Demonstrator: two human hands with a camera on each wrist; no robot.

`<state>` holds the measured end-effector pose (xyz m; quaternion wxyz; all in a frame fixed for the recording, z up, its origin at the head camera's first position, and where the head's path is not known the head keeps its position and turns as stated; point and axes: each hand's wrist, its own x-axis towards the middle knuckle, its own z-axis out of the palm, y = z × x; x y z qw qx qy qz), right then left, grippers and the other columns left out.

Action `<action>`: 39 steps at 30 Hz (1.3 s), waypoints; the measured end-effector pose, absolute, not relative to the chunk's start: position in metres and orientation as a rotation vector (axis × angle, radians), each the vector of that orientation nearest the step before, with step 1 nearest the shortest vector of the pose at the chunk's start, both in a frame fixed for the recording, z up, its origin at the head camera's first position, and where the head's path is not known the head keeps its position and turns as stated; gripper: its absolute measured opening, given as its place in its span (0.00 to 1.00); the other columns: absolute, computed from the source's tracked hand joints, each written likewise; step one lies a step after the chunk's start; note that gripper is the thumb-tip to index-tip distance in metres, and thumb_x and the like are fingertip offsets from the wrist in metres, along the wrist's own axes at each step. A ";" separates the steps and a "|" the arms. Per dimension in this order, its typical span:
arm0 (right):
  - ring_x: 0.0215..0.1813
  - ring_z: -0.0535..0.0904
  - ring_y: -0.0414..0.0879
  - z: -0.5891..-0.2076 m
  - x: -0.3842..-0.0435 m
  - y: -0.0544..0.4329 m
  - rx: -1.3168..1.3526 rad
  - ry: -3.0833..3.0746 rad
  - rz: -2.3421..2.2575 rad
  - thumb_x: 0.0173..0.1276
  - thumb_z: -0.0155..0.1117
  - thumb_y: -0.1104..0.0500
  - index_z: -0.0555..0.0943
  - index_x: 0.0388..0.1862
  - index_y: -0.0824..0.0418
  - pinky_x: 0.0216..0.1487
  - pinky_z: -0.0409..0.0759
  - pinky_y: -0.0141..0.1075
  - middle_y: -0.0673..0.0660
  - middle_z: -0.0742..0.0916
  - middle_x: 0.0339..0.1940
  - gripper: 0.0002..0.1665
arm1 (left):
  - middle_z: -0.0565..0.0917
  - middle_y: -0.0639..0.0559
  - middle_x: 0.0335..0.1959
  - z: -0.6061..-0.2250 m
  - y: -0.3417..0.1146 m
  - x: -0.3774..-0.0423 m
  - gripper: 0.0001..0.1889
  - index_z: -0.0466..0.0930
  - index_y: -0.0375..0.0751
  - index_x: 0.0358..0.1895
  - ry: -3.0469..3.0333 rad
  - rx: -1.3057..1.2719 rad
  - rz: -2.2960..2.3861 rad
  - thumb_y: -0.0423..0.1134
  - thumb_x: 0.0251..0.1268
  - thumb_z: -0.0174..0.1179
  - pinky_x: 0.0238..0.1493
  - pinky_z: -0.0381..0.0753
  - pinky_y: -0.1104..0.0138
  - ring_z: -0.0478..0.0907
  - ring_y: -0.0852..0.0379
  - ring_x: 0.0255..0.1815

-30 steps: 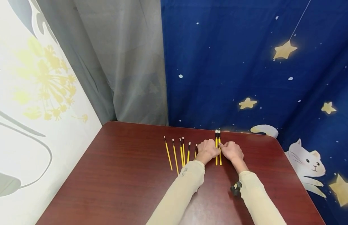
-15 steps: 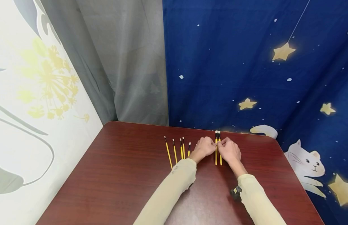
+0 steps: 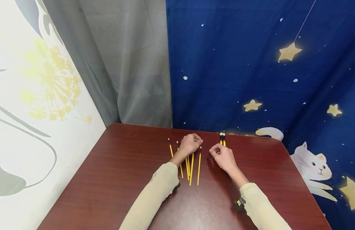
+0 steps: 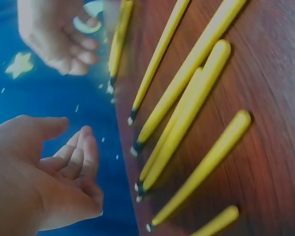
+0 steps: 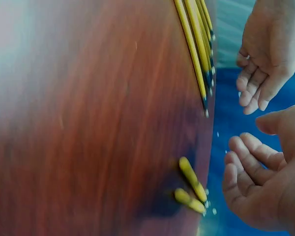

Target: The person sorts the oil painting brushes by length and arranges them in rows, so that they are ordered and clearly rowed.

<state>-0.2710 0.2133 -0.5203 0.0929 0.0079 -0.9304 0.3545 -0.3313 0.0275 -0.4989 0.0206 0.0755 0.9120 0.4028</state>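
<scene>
Several thin paintbrushes (image 3: 199, 169) with yellow handles, dark ferrules and pale bristles lie fanned out on the table. Over their bristle ends is my left hand (image 3: 190, 143), partly covering them in the head view. The left wrist view shows that hand's thumb and fingers (image 4: 83, 152) apart, with nothing between them. Two thicker paintbrushes (image 3: 222, 140) lie side by side near the far edge. My right hand (image 3: 224, 157) hovers just on the near side of them and hides their handles in the head view. Its fingers (image 5: 246, 167) are loosely bent around nothing.
The dark red wooden table (image 3: 117, 179) ends at a far edge close beyond the brush tips. Behind it hang a grey curtain (image 3: 140, 64) and a blue star-patterned curtain (image 3: 223, 64). A small black device (image 3: 240, 203) sits at the right sleeve cuff.
Both hands have come away from the pair of thicker brushes. My left hand has moved left over the fanned brushes; my right has drawn slightly left and toward me. The pair stays side by side.
</scene>
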 end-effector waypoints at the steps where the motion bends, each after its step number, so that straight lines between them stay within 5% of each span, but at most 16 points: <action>1: 0.36 0.86 0.41 -0.521 -0.270 0.210 0.037 -2.769 1.065 0.71 0.71 0.52 0.87 0.39 0.52 0.44 0.80 0.39 0.49 0.91 0.33 0.05 | 0.93 0.55 0.42 -0.499 0.023 -0.332 0.09 0.88 0.50 0.46 2.829 0.231 1.263 0.48 0.75 0.66 0.62 0.79 0.55 0.87 0.55 0.47; 14: 0.28 0.80 0.40 -0.530 -0.261 0.182 0.088 -2.849 0.985 0.66 0.75 0.55 0.86 0.31 0.50 0.36 0.77 0.38 0.45 0.87 0.23 0.06 | 0.92 0.55 0.35 -0.509 -0.020 -0.334 0.07 0.88 0.49 0.40 2.993 0.121 1.097 0.46 0.68 0.71 0.73 0.72 0.45 0.87 0.51 0.42; 21: 0.27 0.80 0.39 -0.536 -0.261 0.169 0.044 -2.881 0.967 0.66 0.76 0.50 0.86 0.29 0.47 0.32 0.74 0.37 0.42 0.88 0.22 0.08 | 0.90 0.54 0.34 -0.515 -0.038 -0.331 0.09 0.87 0.50 0.34 3.099 0.076 0.834 0.50 0.66 0.74 0.53 0.82 0.52 0.85 0.51 0.35; 30: 0.24 0.78 0.44 -0.539 -0.259 0.161 -0.046 -2.935 0.913 0.65 0.77 0.48 0.83 0.25 0.48 0.25 0.70 0.38 0.45 0.85 0.20 0.13 | 0.76 0.58 0.14 -0.518 -0.051 -0.327 0.24 0.77 0.52 0.14 3.045 0.069 0.771 0.53 0.67 0.73 0.31 0.75 0.61 0.75 0.55 0.20; 39: 0.26 0.79 0.45 -0.541 -0.259 0.163 -0.107 -3.012 0.824 0.64 0.78 0.43 0.81 0.21 0.48 0.25 0.70 0.41 0.47 0.84 0.20 0.19 | 0.85 0.58 0.21 -0.522 -0.040 -0.316 0.15 0.85 0.53 0.22 3.070 0.137 0.862 0.52 0.66 0.74 0.31 0.79 0.60 0.78 0.56 0.21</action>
